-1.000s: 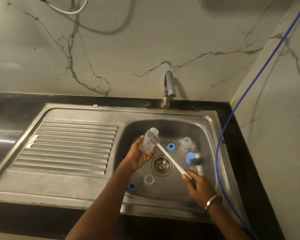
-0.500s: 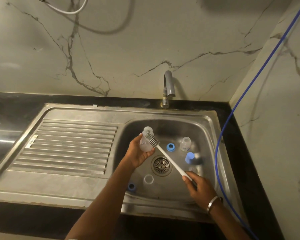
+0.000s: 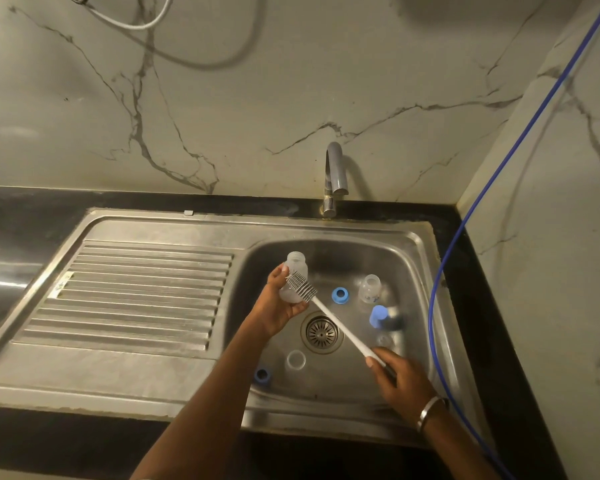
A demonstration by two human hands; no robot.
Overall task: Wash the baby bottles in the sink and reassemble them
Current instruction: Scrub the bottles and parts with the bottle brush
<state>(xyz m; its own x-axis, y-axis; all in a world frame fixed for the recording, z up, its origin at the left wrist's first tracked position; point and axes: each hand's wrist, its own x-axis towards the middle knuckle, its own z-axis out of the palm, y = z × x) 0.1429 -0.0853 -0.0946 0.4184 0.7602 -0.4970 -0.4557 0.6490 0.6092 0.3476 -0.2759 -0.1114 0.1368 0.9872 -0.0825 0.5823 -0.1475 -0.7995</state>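
Down in the basin, our left hand [image 3: 280, 308] grips a clear baby bottle [image 3: 296, 276] by its lower body, mouth tilted up and away from us, held above the bottom of the sink [image 3: 426, 258]. Our right hand [image 3: 400, 377] curls round the end of a white bottle brush [image 3: 340, 325]; its grey bristled head lies against the outside of the bottle, just beside our left thumb, and its handle slants across above the drain [image 3: 321, 332]. A metal bangle [image 3: 428, 412] sits on our right wrist.

Around the drain lie the loose parts. A blue ring [image 3: 340, 295] rests beyond the drain, and just right of it a second clear bottle [image 3: 369, 289] stands upright. Nearer us on that side is a blue cap [image 3: 378, 316] with a dark object we cannot make out next to it. On the near left of the basin floor lie a clear ring [image 3: 296, 360] and another blue ring [image 3: 262, 375], near each other but apart.

Behind the basin stands a curved metal tap [image 3: 335, 174]. A ribbed draining board [image 3: 142, 292] stretches to the left, set in a black counter [image 3: 14, 216]. A blue hose [image 3: 465, 220] runs down the marble wall at right and along the sink's edge.
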